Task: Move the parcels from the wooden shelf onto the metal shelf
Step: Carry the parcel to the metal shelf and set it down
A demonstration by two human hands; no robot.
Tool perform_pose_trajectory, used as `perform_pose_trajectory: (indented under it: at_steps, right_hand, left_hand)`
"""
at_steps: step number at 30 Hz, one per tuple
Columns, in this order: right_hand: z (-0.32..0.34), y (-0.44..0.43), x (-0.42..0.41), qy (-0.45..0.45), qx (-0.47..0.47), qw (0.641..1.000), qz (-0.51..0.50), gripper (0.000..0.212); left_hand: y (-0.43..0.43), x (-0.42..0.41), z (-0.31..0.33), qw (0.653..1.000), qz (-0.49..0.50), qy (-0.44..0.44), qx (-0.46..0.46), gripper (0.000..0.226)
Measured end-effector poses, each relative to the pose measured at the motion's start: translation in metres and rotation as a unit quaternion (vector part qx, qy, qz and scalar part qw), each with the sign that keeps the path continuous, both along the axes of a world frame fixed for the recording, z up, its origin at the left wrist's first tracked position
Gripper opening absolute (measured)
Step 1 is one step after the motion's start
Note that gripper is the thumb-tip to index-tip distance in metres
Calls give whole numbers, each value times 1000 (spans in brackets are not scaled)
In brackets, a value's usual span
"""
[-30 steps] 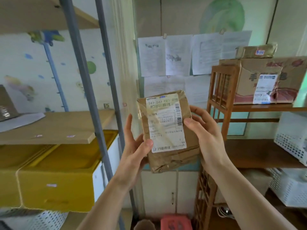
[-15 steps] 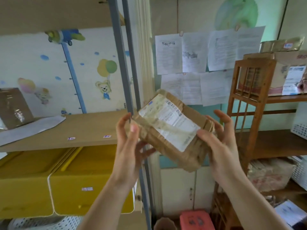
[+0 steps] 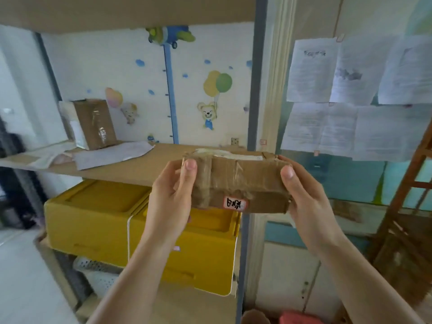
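Observation:
I hold a flat brown cardboard parcel (image 3: pixel 238 183) wrapped in clear tape, level, with a small red-edged sticker on its near side. My left hand (image 3: pixel 174 195) grips its left end and my right hand (image 3: pixel 304 195) grips its right end. The parcel hovers at the front right corner of the metal shelf's middle board (image 3: pixel 145 167), just before the grey upright post (image 3: pixel 256 85). Another brown parcel (image 3: pixel 93 123) stands at the board's back left. Only the wooden shelf's frame (image 3: pixel 406 195) shows at the far right.
Flat paper mailers (image 3: pixel 109 155) lie on the middle board beside the standing parcel. Yellow boxes (image 3: pixel 140 232) fill the level below. An upper board (image 3: pixel 126 10) spans overhead. Printed sheets (image 3: pixel 350 99) hang on the wall between the two shelves.
The view has swung left toward the metal shelf. The parcel went from upright with its label facing me to lying level, and moved left and forward to the shelf's edge.

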State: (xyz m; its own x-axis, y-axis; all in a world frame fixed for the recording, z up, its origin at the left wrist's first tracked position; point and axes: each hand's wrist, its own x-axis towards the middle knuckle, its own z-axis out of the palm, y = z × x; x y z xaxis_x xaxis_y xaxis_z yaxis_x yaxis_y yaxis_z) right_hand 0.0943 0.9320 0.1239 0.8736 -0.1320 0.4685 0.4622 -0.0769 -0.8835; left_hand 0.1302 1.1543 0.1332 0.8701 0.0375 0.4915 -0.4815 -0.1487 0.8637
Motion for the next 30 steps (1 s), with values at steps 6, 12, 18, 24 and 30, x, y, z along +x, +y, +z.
perform_pose_trajectory:
  at_steps: [6, 12, 18, 24, 30]
  right_hand:
    - [-11, 47, 57, 13, -44, 999, 30, 69]
    - [5, 93, 152, -2, -123, 992, -24, 64]
    - [-16, 133, 252, 30, -200, 977, -70, 52]
    - [-33, 154, 306, 65, -230, 966, -95, 34]
    - [-35, 159, 320, 71, -231, 966, -91, 38]
  left_hand:
    - [68, 33, -7, 995, -14, 7, 96, 47]
    - [111, 131, -4, 984, 50, 19, 167, 35]
    - [144, 253, -27, 985, 38, 52, 160, 21]
    - [156, 324, -49, 978, 13, 73, 196, 26]
    - [162, 333, -48, 973, 17, 89, 214, 28]
